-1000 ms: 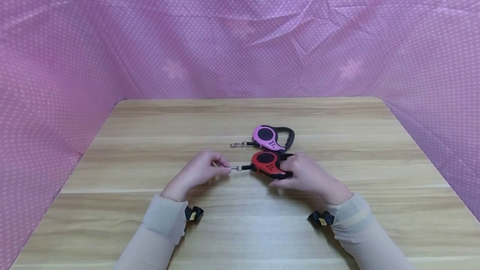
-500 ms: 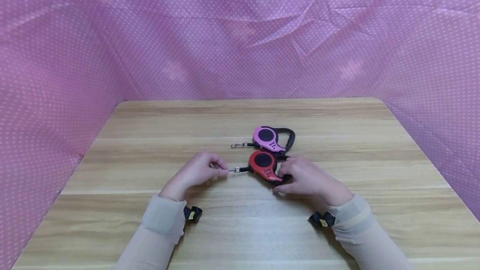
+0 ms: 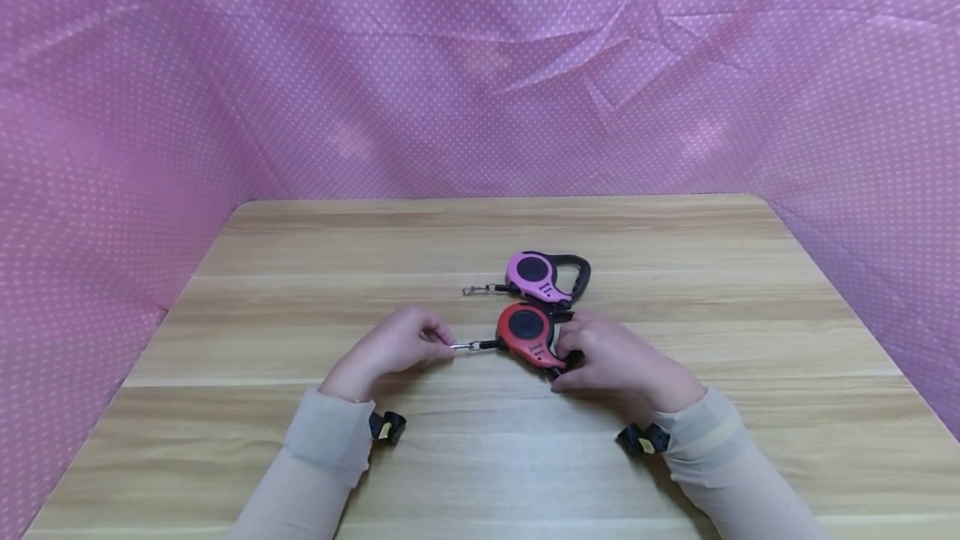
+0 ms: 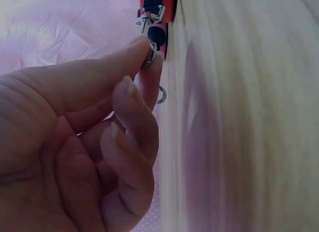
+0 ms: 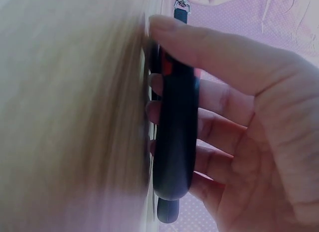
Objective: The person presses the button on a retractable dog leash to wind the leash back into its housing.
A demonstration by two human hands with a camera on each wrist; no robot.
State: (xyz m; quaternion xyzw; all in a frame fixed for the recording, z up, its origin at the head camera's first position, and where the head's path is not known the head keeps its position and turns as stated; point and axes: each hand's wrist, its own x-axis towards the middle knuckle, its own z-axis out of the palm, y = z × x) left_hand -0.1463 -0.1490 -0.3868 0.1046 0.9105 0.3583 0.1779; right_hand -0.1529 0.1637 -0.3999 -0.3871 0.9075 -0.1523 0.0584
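A red and black retractable dog leash (image 3: 525, 330) lies near the middle of the wooden table in the head view. Thumb and index finger of my left hand (image 3: 392, 348) pinch its metal snap hook (image 4: 145, 27), with the short black strap stretched toward the casing. On the other side, my right hand (image 3: 611, 355) grips the leash's black handle (image 5: 175, 137), fingers curled through the loop and thumb along the near side. Just behind lies a pink and black retractable leash (image 3: 531, 270), its snap hook (image 3: 477, 290) pointing left. My right hand hides most of the red leash's handle.
The light wood table (image 3: 480, 457) reaches out on all sides of the leashes. A pink dotted cloth (image 3: 480, 90) hangs behind it and along both sides. The pink leash sits right against the far side of the red one.
The red leash has shifted slightly left and its handle end has swung toward me. My left hand has edged left with the hook; the right hand has moved slightly nearer. The pink leash stays put.
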